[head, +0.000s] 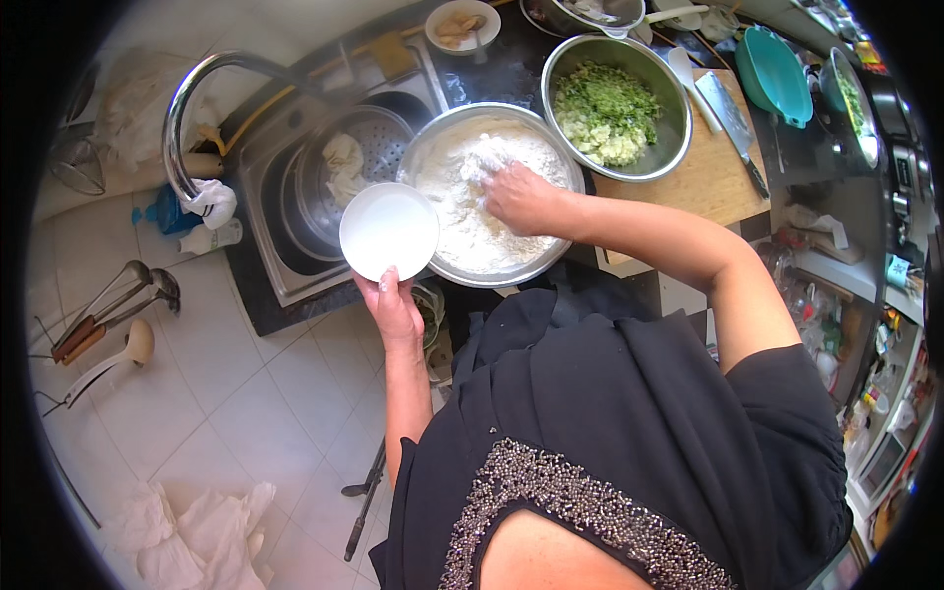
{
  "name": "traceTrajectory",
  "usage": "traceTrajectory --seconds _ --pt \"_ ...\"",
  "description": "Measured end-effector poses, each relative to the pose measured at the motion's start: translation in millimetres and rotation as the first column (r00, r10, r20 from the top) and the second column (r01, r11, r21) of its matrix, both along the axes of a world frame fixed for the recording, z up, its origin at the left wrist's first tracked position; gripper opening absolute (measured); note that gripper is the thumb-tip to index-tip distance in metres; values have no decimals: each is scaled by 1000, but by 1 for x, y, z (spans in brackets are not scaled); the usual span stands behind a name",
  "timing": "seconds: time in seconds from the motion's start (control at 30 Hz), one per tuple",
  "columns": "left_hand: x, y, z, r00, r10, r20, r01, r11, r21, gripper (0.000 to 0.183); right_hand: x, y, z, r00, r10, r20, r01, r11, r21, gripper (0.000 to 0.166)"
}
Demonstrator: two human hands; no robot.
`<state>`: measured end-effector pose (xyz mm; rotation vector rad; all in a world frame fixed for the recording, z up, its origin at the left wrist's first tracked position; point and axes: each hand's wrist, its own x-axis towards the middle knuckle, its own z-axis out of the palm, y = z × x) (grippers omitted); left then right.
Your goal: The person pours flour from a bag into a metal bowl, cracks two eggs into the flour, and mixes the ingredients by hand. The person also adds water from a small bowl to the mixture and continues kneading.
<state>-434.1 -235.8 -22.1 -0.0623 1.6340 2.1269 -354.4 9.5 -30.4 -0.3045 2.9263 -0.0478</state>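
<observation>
My left hand [393,302] grips the near rim of a white bowl [389,231], its thumb over the edge; the bowl is held beside the large metal bowl's left rim. What the white bowl contains is hard to tell from its white inside. In the large metal bowl [483,282] lies white flour [457,214], partly clumped. My right hand [516,198] is down in that flour, with fingers curled and coated white; whether they close on any dough is hidden. Behind it to the right, a steel bowl [682,140] contains chopped greens [608,99] and a paler chopped heap.
A double sink [276,258] with a perforated basin and cloth [344,166] lies left, under a curved faucet [173,125]. Right of the bowls, a cleaver [726,110] rests on a wooden board [664,199]. A teal basin [771,74] and a small bowl [463,51] stand farther back.
</observation>
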Motion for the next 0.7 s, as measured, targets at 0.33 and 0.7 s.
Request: traceTrajectory --seconds 0.33,0.7 --pt "-1 22 45 890 -179 -420 -28 897 -441 70 -15 -59 -62 995 66 -71 -70 996 -46 30" --pt "-8 25 16 990 48 134 -54 998 43 57 -37 13 -31 916 -290 -278 227 944 -239 17"
